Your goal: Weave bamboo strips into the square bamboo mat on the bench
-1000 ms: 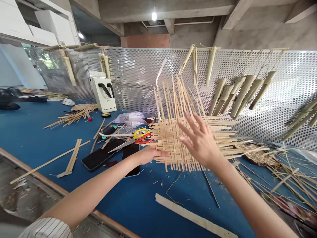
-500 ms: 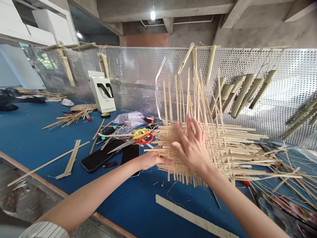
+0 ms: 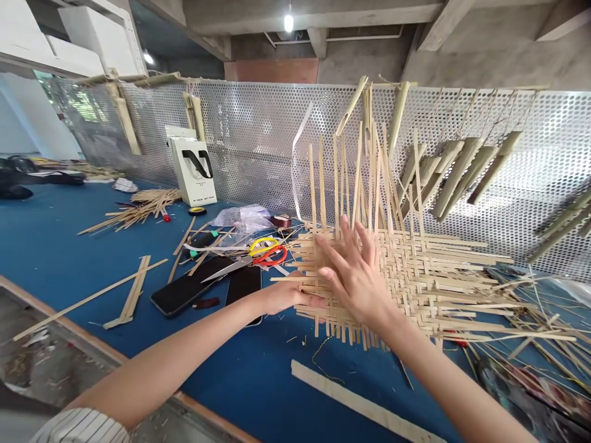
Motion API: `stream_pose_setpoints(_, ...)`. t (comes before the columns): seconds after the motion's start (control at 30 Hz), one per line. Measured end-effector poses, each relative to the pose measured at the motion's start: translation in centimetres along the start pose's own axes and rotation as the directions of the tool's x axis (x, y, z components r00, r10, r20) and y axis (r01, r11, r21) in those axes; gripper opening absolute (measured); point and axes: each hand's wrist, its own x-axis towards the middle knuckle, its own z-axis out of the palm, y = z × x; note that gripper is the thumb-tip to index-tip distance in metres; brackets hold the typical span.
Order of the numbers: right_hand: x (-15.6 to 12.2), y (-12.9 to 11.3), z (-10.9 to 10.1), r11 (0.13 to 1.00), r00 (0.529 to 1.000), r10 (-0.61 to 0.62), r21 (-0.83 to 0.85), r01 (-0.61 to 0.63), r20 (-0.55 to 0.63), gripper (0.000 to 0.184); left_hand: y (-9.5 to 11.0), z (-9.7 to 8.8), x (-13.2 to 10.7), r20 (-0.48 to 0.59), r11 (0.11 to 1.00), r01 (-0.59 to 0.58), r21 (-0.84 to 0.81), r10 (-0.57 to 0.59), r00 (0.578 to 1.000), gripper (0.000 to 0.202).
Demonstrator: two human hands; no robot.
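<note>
A flat mat of woven bamboo strips (image 3: pixel 406 277) lies in front of me, strip ends sticking out on its sides. Along its far edge, long upright strips (image 3: pixel 337 178) bend upward. My right hand (image 3: pixel 355 271) rests on the weave with fingers spread. At the near left corner, my left hand (image 3: pixel 293 295) grips the mat's edge, thumb on top and the other fingers underneath, partly hidden. Left of the mat lie scissors (image 3: pixel 249 261) with yellow and red handles. They rest partly over two dark phones (image 3: pixel 184 292).
Loose bamboo strips (image 3: pixel 138 212) form a pile at the left, near a white box (image 3: pixel 191 166). A clear plastic bag (image 3: pixel 242 218) lies behind the scissors. One wide strip (image 3: pixel 355 400) crosses the near table. A perforated metal panel (image 3: pixel 249 141) with hanging bamboo pieces stands behind.
My right hand's fingers have shifted slightly over the weave, the index finger reaching farther left. My left hand keeps its hold on the edge. The view has moved a little.
</note>
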Motion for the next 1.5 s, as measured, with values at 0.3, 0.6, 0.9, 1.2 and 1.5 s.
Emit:
stream_pose_setpoints(0.3,0.2,1.0,-0.6,0.998,0.996,0.059,0.02,-0.058,-0.061,0.039,-0.1,-0.2,-0.1,0.016,0.994,0.06,-0.09,-0.059,0.998,0.035)
stream_pose_setpoints(0.6,0.2,1.5,-0.6,0.997,0.992,0.081,0.024,-0.079,-0.098,0.036,0.0,-0.3,0.0,0.05,0.988,0.066,-0.137,-0.059,0.997,0.04)
stream_pose_setpoints(0.9,0.2,1.5,-0.6,0.998,0.995,0.042,0.056,-0.037,-0.088,0.035,-0.1,-0.5,0.0,0.022,0.982,0.08,-0.169,-0.077,0.997,0.039)
stream_pose_setpoints(1.2,0.2,2.4,-0.7,0.997,0.991,0.069,0.038,-0.065,-0.114,0.036,-0.3,-0.7,0.0,0.019,0.977,0.095,-0.193,-0.093,0.995,0.039)
stream_pose_setpoints(1.5,0.4,5.0,-1.5,0.983,0.953,0.179,-0.007,-0.186,-0.243,0.035,-1.2,-1.5,0.1,-0.072,0.955,0.135,-0.263,-0.159,0.985,0.043)
